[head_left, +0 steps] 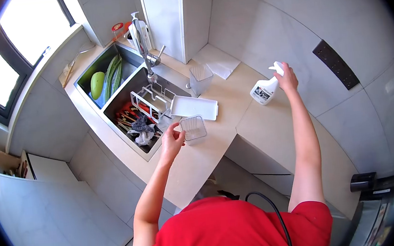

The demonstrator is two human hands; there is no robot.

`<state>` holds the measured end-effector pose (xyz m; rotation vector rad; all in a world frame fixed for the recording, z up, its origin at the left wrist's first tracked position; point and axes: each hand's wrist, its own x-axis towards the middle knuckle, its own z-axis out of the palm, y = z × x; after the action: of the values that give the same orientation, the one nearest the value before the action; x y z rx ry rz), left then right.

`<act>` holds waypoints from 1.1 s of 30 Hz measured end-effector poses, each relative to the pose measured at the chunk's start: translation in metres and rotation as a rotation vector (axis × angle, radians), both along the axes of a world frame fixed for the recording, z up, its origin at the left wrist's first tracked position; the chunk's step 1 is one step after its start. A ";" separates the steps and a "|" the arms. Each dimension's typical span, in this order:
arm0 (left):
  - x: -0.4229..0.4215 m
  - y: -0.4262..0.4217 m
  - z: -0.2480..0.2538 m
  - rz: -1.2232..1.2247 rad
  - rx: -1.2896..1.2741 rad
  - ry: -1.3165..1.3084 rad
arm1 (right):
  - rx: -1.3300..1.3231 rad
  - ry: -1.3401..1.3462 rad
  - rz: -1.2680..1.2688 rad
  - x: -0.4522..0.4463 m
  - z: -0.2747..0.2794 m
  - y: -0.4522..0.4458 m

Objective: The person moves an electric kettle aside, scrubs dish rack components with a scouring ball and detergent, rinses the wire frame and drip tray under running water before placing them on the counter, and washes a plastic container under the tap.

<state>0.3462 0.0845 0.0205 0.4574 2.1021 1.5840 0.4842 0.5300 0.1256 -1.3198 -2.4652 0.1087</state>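
My left hand point(173, 144) is closed, with thumb and fingers pinching the near-left edge of a clear ribbed plastic container point(193, 129) over the counter beside the sink. My right hand point(286, 78) is wrapped round the neck of a white spray bottle point(264, 91) with a dark printed label. The bottle is at the counter near the tiled wall; whether its base touches the surface, I cannot tell. Between the sink and the container lies a shallow white tray point(195, 106). A second clear container point(200, 79) stands behind the tray.
A double sink holds a green gourd point(97, 85) and long green vegetables point(114, 76) in its far basin. A white rack point(145, 105), utensils and a dark mesh scrubber point(142, 124) fill the near basin. The faucet point(142, 43) rises behind. A white sheet point(216, 61) lies in the corner.
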 end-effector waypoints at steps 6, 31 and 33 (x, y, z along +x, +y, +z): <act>0.000 0.002 0.009 -0.014 -0.064 0.009 | -0.005 0.076 0.113 0.007 -0.015 0.033; 0.047 -0.032 -0.002 0.073 -0.060 -0.063 | -0.421 0.203 0.744 0.006 0.059 -0.147; 0.054 -0.038 -0.003 0.152 0.041 -0.132 | -0.462 0.209 0.751 0.007 0.054 -0.157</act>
<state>0.4002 0.0463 0.0180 0.2039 2.0492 1.6954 0.4917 0.3727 0.1801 -0.3999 -2.6925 0.9825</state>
